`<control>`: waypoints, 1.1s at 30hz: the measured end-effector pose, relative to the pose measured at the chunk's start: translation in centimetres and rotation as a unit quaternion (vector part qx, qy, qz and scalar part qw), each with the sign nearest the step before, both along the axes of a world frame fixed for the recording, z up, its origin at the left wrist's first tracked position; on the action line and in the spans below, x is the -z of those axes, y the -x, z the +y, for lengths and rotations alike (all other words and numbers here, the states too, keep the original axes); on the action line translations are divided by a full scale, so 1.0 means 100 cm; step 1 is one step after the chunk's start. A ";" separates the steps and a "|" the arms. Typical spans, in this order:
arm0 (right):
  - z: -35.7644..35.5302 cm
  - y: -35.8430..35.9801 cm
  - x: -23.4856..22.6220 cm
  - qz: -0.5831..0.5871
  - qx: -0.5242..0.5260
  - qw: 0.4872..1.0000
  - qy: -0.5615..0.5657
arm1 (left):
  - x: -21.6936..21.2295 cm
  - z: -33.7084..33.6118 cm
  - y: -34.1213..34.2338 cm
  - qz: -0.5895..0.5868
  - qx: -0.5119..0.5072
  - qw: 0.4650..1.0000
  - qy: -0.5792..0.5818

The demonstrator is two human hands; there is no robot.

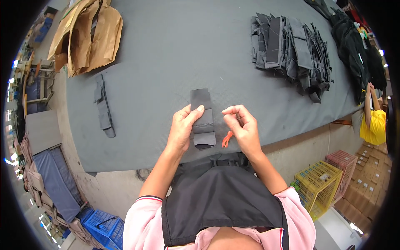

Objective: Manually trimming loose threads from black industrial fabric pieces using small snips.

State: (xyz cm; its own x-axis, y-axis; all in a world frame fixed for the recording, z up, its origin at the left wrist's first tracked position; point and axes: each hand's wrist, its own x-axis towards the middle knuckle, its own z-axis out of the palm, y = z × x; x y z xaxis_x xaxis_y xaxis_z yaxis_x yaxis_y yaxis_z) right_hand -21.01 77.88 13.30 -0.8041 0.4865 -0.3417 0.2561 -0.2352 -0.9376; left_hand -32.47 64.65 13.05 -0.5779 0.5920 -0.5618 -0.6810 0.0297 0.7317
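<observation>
My left hand [183,125] grips a dark grey fabric strip [203,118] along its left side, thumb on top. The strip is made of folded sections, and its near end curls open. Loose threads stick out near its far end. To the right of the strip, my right hand [243,127] is closed, with thumb and fingertips drawn together. An orange loop [227,139] hangs from its palm side; what it belongs to is mostly hidden by the fingers. Further left on the grey-covered table [154,62] lie a few similar fabric pieces [103,106].
A large pile of dark fabric strips [289,52] lies at the far right of the table. An open brown paper bag [89,39] stands at the far left. Yellow [318,185] and pink crates [342,164] are below the right edge. A person in yellow [374,125] works at the right.
</observation>
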 end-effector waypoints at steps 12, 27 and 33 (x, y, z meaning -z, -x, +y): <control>-0.006 -0.023 -0.016 0.036 -0.042 0.958 -0.281 | 0.000 0.001 0.002 0.000 -0.040 0.999 0.002; -0.002 -0.008 -0.002 0.148 -0.042 0.874 -0.461 | -0.001 -0.002 0.001 -0.017 -0.016 1.000 -0.014; -0.004 -0.009 -0.005 0.135 -0.042 0.869 -0.475 | -0.003 -0.002 0.000 -0.013 -0.007 1.000 -0.009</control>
State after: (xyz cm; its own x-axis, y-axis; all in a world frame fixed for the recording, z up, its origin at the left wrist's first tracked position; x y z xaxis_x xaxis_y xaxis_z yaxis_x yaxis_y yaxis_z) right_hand -20.14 77.47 13.84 -0.8385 0.3826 0.3880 -0.0235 0.6860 -0.7272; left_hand -32.48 64.47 13.30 -0.5725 0.5936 -0.5656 -0.6995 0.0062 0.7146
